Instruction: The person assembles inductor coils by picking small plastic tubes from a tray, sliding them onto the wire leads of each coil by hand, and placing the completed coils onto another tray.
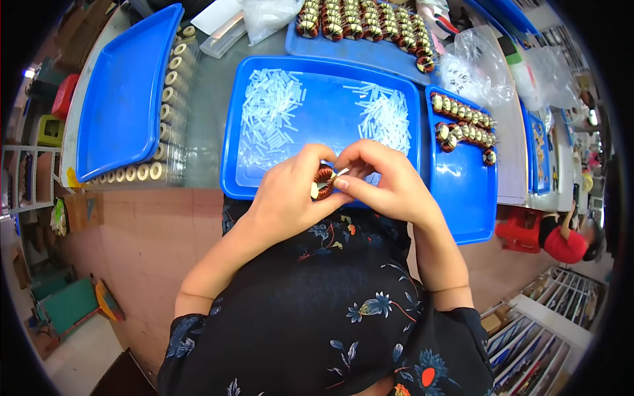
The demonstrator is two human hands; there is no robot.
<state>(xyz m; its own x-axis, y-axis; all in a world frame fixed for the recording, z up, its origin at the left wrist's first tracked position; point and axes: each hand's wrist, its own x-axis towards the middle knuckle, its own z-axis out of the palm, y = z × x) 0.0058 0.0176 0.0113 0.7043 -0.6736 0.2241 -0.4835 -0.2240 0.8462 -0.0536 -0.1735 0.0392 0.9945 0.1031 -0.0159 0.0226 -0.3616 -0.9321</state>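
Observation:
My left hand (pixel 285 188) grips a copper-wound toroidal coil (pixel 323 177) in front of my body, just over the near edge of a blue tray (pixel 317 132). Its fingers cover part of the coil. Beside it, my right hand (pixel 389 186) is closed in a pinch at the coil, on a small white sleeve (pixel 342 173) that pokes out between the fingertips. Inside the tray lie two heaps of short translucent tubes, a left heap (pixel 271 109) and a right heap (pixel 385 119).
Rows of finished-looking coils (pixel 353 23) fill a blue tray at the back. On the right, another blue tray (pixel 465 204) carries more coils (pixel 462 112). To the left, a blue tray (pixel 125 92) leans over pale rings (pixel 142 171). Plastic bags (pixel 475 66) lie behind. A person in red (pixel 566 244) sits far right.

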